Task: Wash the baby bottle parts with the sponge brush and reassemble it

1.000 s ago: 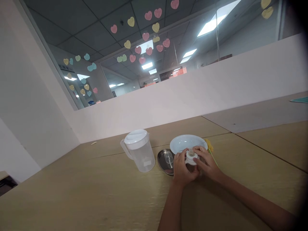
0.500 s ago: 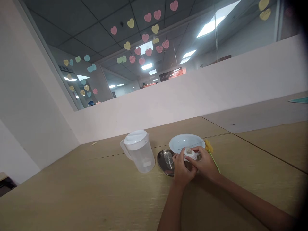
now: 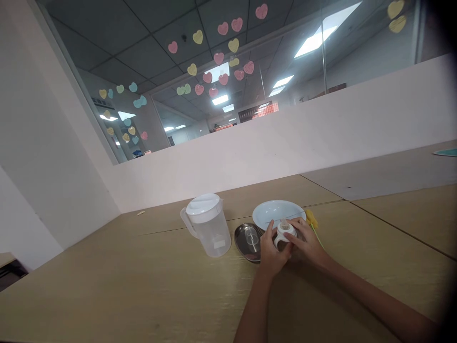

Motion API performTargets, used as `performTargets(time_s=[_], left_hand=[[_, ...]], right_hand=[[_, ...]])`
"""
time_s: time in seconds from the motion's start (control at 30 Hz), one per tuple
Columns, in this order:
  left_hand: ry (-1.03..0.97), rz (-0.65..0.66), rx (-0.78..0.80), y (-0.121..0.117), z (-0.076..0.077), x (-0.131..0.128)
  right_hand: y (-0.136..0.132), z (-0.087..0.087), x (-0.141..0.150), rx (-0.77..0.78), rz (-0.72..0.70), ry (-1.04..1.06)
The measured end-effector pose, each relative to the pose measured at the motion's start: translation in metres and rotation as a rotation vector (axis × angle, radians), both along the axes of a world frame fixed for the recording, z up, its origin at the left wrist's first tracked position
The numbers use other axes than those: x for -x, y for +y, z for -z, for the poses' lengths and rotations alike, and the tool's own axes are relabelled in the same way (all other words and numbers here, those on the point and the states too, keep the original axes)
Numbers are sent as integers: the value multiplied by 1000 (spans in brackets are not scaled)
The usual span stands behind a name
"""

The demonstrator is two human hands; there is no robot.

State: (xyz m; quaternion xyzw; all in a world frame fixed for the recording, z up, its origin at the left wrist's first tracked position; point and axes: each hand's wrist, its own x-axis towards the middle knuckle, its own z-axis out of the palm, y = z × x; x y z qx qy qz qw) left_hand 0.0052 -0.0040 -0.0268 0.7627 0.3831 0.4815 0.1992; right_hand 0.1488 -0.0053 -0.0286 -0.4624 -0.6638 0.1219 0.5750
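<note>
Between my two hands is a baby bottle (image 3: 285,230) with a white collar, a clear teat pointing up and a white loop handle at its side; its lower part is hidden by my fingers. My right hand (image 3: 310,245) is closed on the collar from the right, thumb across the front. On the other side, my left hand (image 3: 273,250) curls its fingers around the bottle near the loop handle. Just left of my hands lies a steel dish (image 3: 241,243) holding a clear round piece with a thin stem (image 3: 252,238).
A clear pitcher (image 3: 214,233) with a white lid stands left of the dish. Behind my hands sits a white bowl (image 3: 274,207). Right of it lies a yellow-headed thing with a thin green stem (image 3: 312,219). A wall with a window rises behind the table (image 3: 160,286).
The bottle has turned in my hands, so the loop handle now shows at the front left. My left fingers have opened slightly around it. The view has shifted a little.
</note>
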Motion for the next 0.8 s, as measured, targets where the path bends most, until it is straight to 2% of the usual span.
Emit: performTargets(time_s=[0.1,0.37,0.6,0.7,0.8], left_hand=[[-7,-1,3,-1,-2,0],[2,-2,-25,-2,0,-3],[31,10,-132,-5,-2,-6],[85,1,-170,-7,-6,-4],[221,-4,-232,-7,-9,5]], right_hand=[[1,1,-2,-11,-2,38],[3,5,3,-32,143,15],[4,9,7,-69,222,31],[4,10,6,-85,210,11],[4,10,5,-88,191,-29]])
